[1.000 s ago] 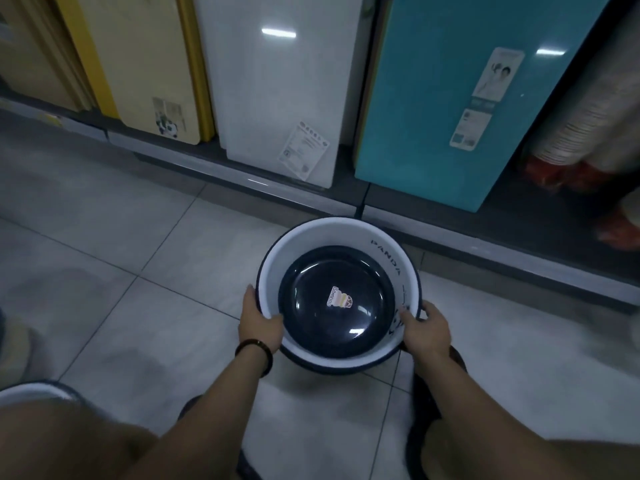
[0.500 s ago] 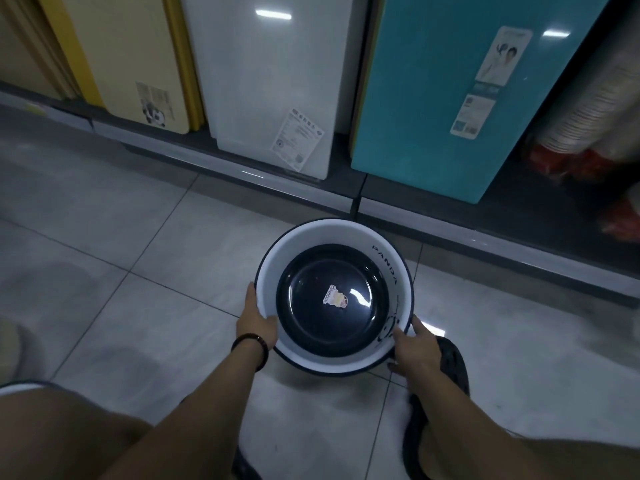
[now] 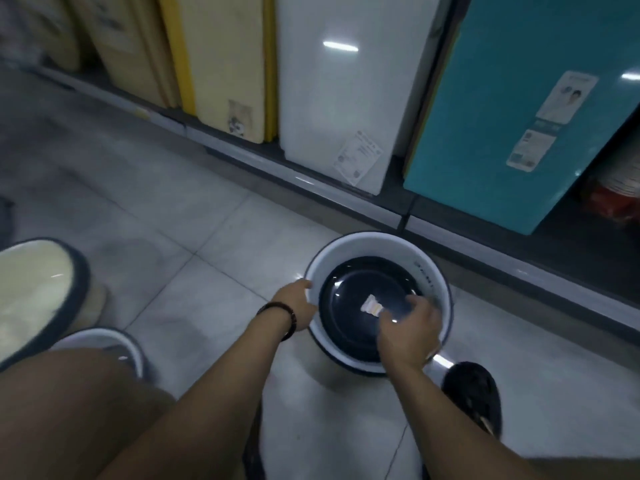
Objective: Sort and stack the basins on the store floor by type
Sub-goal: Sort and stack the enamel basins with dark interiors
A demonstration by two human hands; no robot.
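Observation:
A white basin with a dark rim [image 3: 363, 249] stands on the tiled floor in front of me. Inside it nests a dark navy basin [image 3: 349, 310] with a small pale sticker at its bottom. My left hand [image 3: 296, 304] grips the white basin's left rim. My right hand [image 3: 408, 332] is inside the white basin, fingers on the dark basin's right edge; the blur hides whether they clasp it. Another white basin [image 3: 114, 344] shows partly at lower left by my knee. A cream basin with a dark rim [image 3: 34, 289] sits at the far left.
A low dark shelf edge [image 3: 346, 195] runs across behind the basins, holding upright yellow [image 3: 221, 64], white [image 3: 346, 91] and teal [image 3: 519, 98] boards. My dark shoe [image 3: 474, 393] rests right of the basin. Grey tiles [image 3: 156, 220] stretch to the left.
My right hand left the outer rim and went inside onto the dark basin. The view swung left, bringing the cream basin and the other white basin into sight.

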